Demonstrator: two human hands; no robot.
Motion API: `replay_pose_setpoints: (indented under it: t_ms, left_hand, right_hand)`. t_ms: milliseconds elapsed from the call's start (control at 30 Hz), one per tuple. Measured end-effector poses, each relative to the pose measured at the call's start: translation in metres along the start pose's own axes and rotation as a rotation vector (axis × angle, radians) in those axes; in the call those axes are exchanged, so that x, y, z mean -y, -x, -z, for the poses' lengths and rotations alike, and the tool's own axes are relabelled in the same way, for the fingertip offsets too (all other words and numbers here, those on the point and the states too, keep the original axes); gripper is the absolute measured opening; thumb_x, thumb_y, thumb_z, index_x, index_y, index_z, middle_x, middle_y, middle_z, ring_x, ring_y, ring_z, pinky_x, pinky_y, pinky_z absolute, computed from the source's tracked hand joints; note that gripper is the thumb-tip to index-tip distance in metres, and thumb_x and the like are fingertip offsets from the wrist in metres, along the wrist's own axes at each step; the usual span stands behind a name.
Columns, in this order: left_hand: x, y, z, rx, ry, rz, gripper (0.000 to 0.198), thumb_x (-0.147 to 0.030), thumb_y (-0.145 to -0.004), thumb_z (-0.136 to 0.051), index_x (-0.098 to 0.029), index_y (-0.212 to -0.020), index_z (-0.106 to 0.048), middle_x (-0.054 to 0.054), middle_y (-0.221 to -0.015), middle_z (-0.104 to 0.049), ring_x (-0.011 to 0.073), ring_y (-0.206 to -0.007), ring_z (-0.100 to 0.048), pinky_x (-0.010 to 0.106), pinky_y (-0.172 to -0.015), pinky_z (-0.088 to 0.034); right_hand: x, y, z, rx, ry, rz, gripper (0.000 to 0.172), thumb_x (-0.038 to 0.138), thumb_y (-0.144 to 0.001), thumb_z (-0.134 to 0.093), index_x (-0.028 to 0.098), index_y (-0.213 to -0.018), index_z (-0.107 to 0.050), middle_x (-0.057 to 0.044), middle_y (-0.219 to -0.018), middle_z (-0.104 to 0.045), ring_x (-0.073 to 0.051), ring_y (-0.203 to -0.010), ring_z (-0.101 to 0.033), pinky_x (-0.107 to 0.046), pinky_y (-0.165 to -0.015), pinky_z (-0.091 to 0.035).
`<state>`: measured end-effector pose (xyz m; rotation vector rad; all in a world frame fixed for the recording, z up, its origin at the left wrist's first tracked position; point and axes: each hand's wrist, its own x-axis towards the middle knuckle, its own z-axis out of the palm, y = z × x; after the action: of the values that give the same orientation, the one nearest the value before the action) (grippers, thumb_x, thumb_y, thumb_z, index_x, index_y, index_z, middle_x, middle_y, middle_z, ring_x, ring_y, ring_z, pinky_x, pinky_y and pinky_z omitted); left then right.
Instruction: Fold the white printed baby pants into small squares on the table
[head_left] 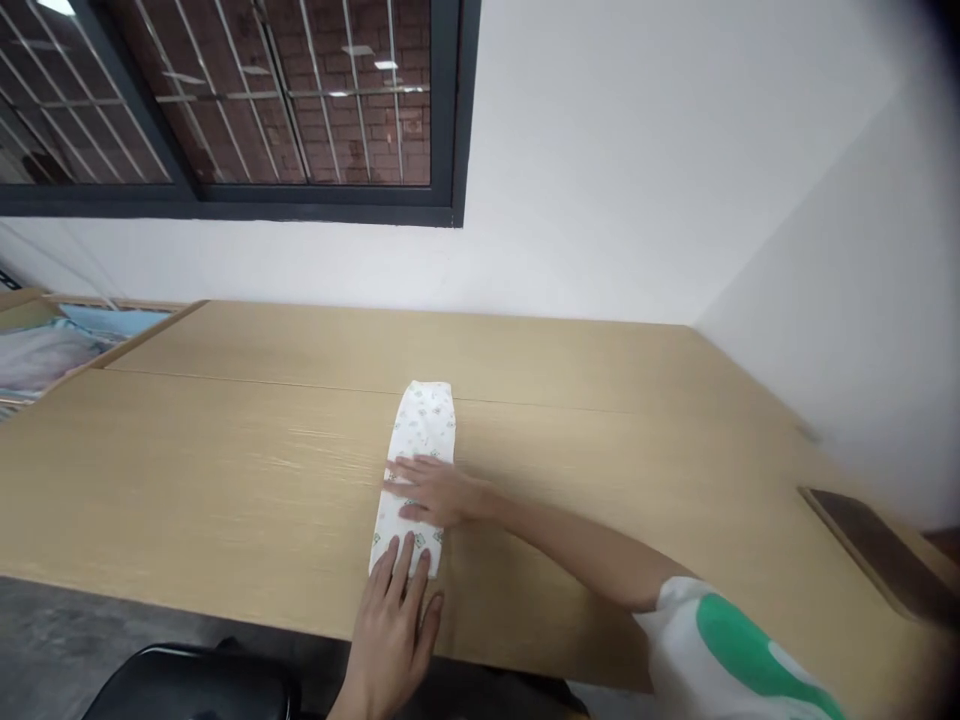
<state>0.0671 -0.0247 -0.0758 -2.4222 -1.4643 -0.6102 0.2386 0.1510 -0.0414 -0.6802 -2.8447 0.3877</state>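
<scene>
A narrow folded white cloth (422, 418) with a small green print lies lengthwise on the light wooden table (225, 470), near its front edge. My right hand (435, 493) lies flat across the cloth's middle, fingers stretched out and pointing left. My left hand (394, 615) rests with spread fingers on the cloth's near end, coming up from the table's front edge. Neither hand grips anything; both press down on the fabric. My right sleeve (731, 655) is white with a green patch.
A wooden box (52, 350) holding pale fabrics stands at the far left. A dark flat panel (877, 550) is set into the table at the right. White walls close the back and right side; a barred window (240, 100) is above. A black chair seat (195, 685) is below the front edge.
</scene>
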Motion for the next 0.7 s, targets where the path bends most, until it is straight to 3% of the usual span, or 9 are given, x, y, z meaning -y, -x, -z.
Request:
replay_pose_setpoints:
  t_ms: [200,333,533,700]
  left_hand:
    - [0.001,-0.002,0.004,0.045,0.036,0.005,0.057,-0.033,-0.094,-0.058,-0.027,-0.149,-0.044,0.005,-0.162,-0.037,0.0305,-0.147,-0.043,0.043,-0.105,-0.062]
    - [0.002,-0.001,0.003,0.068,0.044,0.015,0.058,-0.031,-0.094,-0.058,-0.028,-0.150,-0.042,0.004,-0.162,-0.036,0.0298,-0.147,-0.043,0.043,-0.105,-0.063]
    - [-0.004,-0.008,0.007,0.078,0.100,0.019,0.051,-0.026,-0.095,-0.057,-0.028,-0.146,-0.048,0.002,-0.156,-0.046,0.0284,-0.145,-0.046,0.044,-0.105,-0.064]
    - [-0.009,-0.011,0.016,0.143,0.168,-0.106,0.060,-0.028,-0.094,-0.059,-0.026,-0.150,-0.041,0.001,-0.157,-0.045,0.0297,-0.145,-0.046,0.045,-0.105,-0.064]
  right_hand:
    - [-0.090,-0.034,0.015,-0.096,0.035,-0.252,0.062,0.050,-0.102,-0.051,0.021,-0.156,-0.044,-0.013,-0.165,-0.026,-0.034,-0.154,-0.023,-0.055,-0.125,-0.017]
    - [-0.126,-0.045,0.031,-0.136,-0.025,-0.318,0.057,0.044,-0.101,-0.055,0.023,-0.153,-0.047,-0.010,-0.164,-0.030,-0.028,-0.153,-0.027,-0.049,-0.126,-0.016]
    - [-0.136,-0.045,0.042,-0.083,-0.052,-0.271,0.058,0.041,-0.102,-0.050,0.019,-0.155,-0.043,-0.009,-0.165,-0.029,-0.024,-0.154,-0.025,-0.044,-0.127,-0.014]
    - [-0.114,-0.037,0.048,-0.112,-0.014,-0.222,0.054,0.031,-0.100,-0.051,0.013,-0.150,-0.049,-0.014,-0.162,-0.034,-0.027,-0.152,-0.029,-0.045,-0.126,-0.018]
